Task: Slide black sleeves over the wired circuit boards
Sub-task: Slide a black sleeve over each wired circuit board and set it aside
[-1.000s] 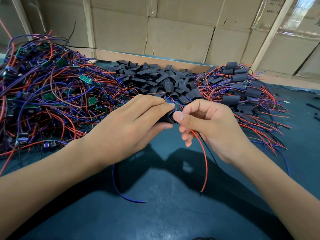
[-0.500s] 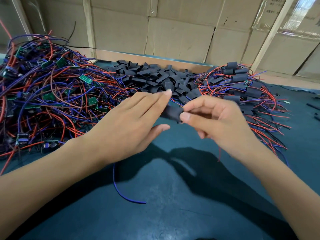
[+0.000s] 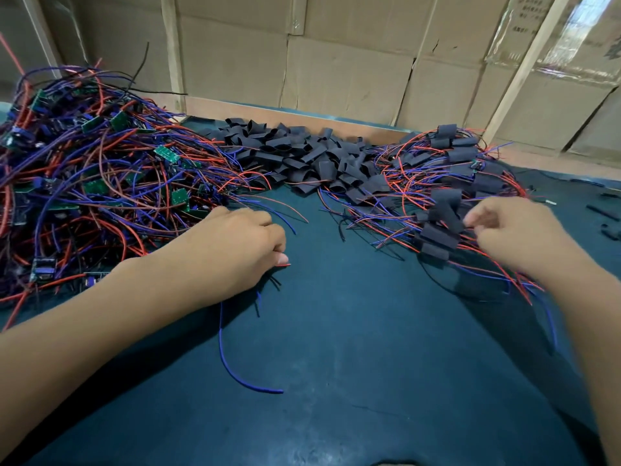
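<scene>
Circuit boards point(image 3: 95, 186): green. Wires point(image 3: 111, 210): red, blue, purple tangle. Sleeves point(image 3: 302, 156): plain black. Table point(image 3: 353, 331): dark teal mat. Cartons point(image 3: 346, 72) at far edge: brown.

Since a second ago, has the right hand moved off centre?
Yes. The right hand has swung rightward from in front of the loose sleeve pile to the finished pile.

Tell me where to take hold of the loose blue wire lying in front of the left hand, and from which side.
Pinch the blue wire at its free near end, coming from above with a hand. That end curls out alone on the bare green mat, with no other wires across it. Its far end disappears under the left hand, so what it is attached to is hidden; a pull there may drag more along.
</scene>
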